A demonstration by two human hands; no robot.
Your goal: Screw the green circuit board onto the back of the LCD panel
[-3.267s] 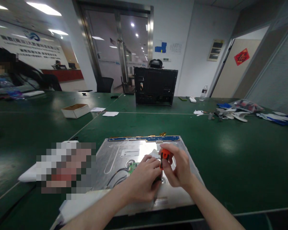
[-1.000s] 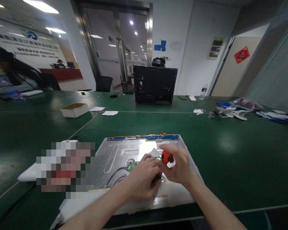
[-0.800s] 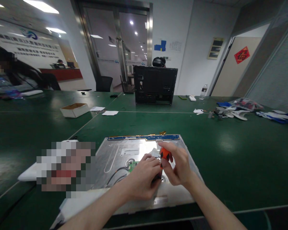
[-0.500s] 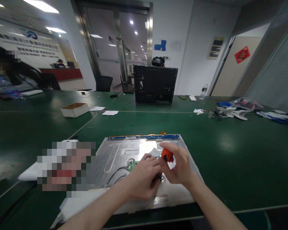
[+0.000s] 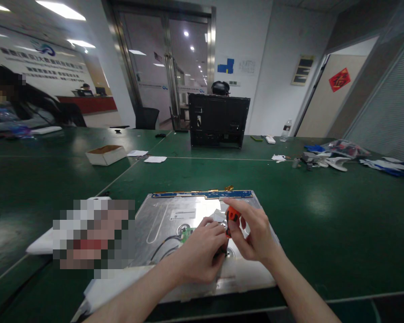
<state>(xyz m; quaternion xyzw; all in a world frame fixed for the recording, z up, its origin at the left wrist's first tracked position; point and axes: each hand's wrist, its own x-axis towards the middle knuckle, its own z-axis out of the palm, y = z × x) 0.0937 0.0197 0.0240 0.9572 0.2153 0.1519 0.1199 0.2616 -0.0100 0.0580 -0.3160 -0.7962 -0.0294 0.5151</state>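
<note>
A silver metal display panel (image 5: 168, 220) lies face down on the green table, with a blue circuit strip (image 5: 205, 194) along its far edge. My right hand (image 5: 252, 235) grips an orange-handled screwdriver (image 5: 231, 216) held upright over the panel's middle. My left hand (image 5: 200, 251) rests on the panel right beside it, fingers curled around the screwdriver's lower shaft, whose tip is hidden. A small green board (image 5: 187, 232) with black cables (image 5: 163, 249) lies just left of my hands.
A black monitor shell (image 5: 218, 120) stands at the back with a person's head behind it. A cardboard box (image 5: 106, 154) and papers lie at the left, loose parts and bags (image 5: 336, 154) at the right. A person sits far left. A blurred patch covers something left of the panel.
My right hand has twisted the orange handle back and forth in place over the panel. My left hand has stayed on the panel beside the shaft.
</note>
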